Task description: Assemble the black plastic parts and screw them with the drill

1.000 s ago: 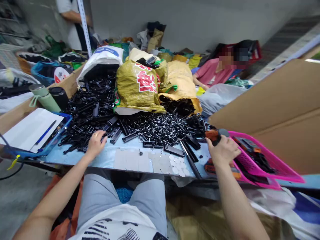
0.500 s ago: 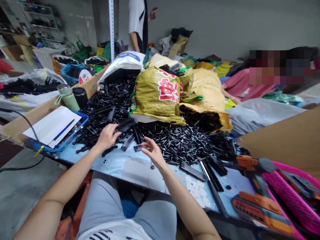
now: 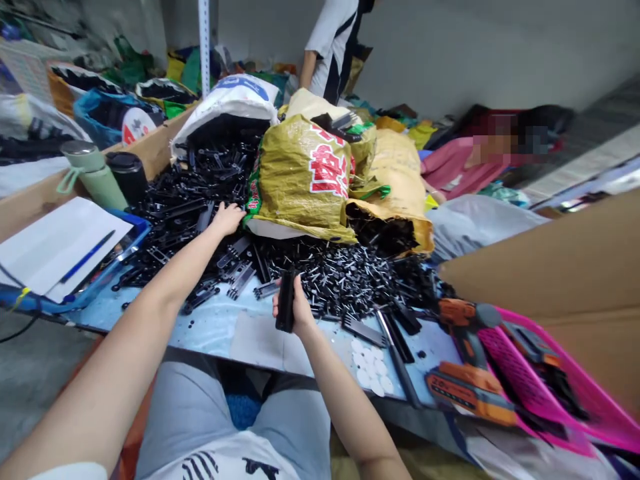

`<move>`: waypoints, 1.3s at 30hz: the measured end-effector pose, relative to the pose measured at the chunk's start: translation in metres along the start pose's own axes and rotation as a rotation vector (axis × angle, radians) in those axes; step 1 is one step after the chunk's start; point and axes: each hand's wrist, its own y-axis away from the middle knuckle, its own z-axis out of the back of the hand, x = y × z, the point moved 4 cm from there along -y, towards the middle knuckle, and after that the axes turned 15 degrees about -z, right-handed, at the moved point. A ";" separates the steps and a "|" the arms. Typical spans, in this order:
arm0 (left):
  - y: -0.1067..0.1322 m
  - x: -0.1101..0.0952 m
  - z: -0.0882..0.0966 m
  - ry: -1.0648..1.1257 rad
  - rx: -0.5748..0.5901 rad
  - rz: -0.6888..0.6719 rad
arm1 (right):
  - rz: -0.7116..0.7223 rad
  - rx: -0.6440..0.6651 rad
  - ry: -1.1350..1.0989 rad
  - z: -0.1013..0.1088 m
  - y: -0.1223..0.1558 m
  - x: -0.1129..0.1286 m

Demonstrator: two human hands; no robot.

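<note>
In my right hand (image 3: 299,308) is a long black plastic piece (image 3: 286,301), held upright above the front of the table with the fingers wrapped round it. My left hand (image 3: 230,219) reaches out over the heap of black plastic parts (image 3: 185,200), beside the left edge of the yellow woven sack (image 3: 300,180). Its fingers are stretched forward and apart, with the tips partly hidden against the parts. Between the hands lie several loose black toothed pieces (image 3: 241,280). A pile of small black pins with pale shanks (image 3: 335,280) spreads in front of the sack.
An orange cordless drill (image 3: 465,333) lies at the right by a pink basket (image 3: 590,413). At the left stand a green bottle (image 3: 93,177), a black cup (image 3: 127,177) and a blue tray (image 3: 133,230) with paper. White discs (image 3: 370,367) lie near the front edge. Two people are beyond the table.
The black plastic piece has passed from my left hand to my right hand. My left hand has moved farther out over the heap. The view has shifted right.
</note>
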 end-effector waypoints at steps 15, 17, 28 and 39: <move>0.168 -0.181 -0.010 0.269 -0.104 -0.015 | 0.478 -0.514 1.185 0.070 0.031 -0.033; 0.193 -0.213 -0.033 0.247 0.019 -0.074 | 0.572 -0.440 1.322 0.053 0.039 -0.047; 0.212 -0.230 -0.052 0.111 0.175 -0.079 | 0.618 -0.435 1.344 0.045 0.040 -0.064; 0.214 -0.234 -0.032 0.601 -0.199 0.020 | 0.430 -0.228 0.902 0.035 0.053 -0.074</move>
